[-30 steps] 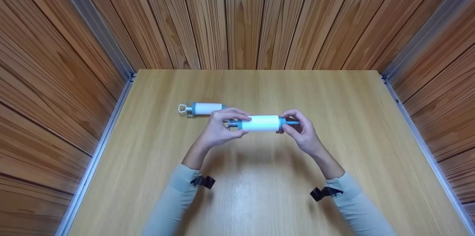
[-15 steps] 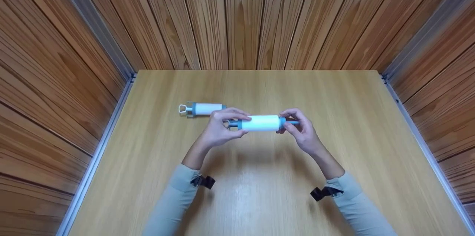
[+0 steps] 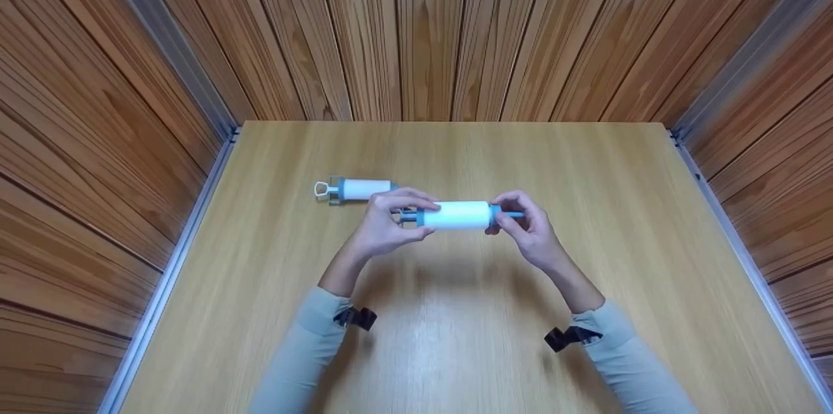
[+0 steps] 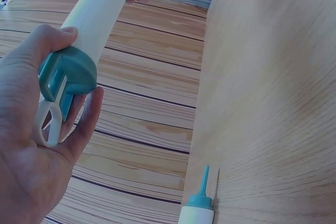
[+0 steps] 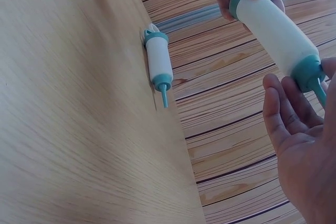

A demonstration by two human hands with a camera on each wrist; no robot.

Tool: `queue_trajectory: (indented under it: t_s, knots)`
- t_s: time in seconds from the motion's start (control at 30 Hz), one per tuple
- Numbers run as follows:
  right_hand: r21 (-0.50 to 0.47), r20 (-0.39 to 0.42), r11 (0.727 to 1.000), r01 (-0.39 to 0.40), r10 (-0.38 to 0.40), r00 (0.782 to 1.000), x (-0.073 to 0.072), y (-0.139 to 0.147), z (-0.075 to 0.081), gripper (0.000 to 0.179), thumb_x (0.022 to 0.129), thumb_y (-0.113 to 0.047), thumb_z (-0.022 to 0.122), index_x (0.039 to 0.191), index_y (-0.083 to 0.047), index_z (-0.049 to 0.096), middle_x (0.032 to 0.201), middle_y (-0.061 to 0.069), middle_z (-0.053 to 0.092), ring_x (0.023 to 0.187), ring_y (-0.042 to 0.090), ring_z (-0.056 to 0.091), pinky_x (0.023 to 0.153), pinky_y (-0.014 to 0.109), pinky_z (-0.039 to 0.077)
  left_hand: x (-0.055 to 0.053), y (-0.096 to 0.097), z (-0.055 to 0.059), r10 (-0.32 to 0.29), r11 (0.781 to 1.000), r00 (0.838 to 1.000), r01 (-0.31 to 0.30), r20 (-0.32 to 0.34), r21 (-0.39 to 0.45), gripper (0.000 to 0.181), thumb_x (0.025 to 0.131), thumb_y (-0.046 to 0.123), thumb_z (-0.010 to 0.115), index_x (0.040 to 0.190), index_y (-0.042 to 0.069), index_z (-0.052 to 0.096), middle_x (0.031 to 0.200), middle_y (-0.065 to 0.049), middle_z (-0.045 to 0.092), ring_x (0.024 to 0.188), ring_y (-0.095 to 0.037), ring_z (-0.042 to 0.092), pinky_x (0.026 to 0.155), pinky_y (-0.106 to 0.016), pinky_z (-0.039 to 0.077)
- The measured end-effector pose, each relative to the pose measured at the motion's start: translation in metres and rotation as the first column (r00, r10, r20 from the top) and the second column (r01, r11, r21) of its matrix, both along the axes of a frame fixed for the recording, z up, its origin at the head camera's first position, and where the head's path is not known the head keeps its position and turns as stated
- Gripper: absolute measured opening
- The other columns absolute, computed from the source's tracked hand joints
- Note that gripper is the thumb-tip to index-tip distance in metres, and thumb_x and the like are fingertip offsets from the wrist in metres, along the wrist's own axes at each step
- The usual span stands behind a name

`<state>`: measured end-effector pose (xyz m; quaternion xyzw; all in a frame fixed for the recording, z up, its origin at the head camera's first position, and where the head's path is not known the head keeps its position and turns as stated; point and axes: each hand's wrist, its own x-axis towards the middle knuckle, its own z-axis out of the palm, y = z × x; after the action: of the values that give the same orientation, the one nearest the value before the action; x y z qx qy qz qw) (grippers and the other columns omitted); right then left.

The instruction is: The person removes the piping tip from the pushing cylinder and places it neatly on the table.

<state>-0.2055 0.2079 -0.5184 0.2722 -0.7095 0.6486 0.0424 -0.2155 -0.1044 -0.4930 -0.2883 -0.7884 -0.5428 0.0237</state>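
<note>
2 nozzles: right wrist view only

Since a second ago the change is slight: the right hand's fingers, chiefly the thumb, have shifted a little on the cap of the tube.

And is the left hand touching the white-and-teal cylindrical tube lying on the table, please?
Apart: the left hand overlaps that lying tube in the head view, but the right wrist view shows wood-patterned wall between them.
</note>
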Motion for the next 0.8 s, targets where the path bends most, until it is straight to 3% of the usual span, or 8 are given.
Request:
queue_trajectory:
  t_s: [0.4,0.8]
  knots:
    - [-0.041,0.017,0.999,-0.005,0.006,1.000,0.0012,-0.0012,0.0014,0.031,0.102,0.017,0.060,0.132,0.021,0.052,0.118,-0.006,0.071,0.095,0.007,0.078,0.086,0.023,0.068,-0.0003,0.0013,0.0017,0.000,1.000,1.000,0.000,0.002,-0.006,0.033,0.092,0.009,0.091,0.124,0.011,0.086,0.134,-0.012,0.083,0.131,-0.033,0.075,0.115,-0.055,0.059]
    - [-0.019,-0.013,1.000,-0.004,0.003,1.000,-0.0006,-0.0009,0.0011,0.026,0.107,0.014,0.053,0.133,0.019,0.054,0.119,-0.006,0.071,0.091,0.007,0.077,0.084,0.024,0.068,0.0005,-0.0001,0.0013,0.006,1.000,1.000,-0.006,0.004,-0.016,0.033,0.092,0.010,0.091,0.125,0.011,0.086,0.135,-0.011,0.082,0.132,-0.033,0.075,0.116,-0.056,0.059]
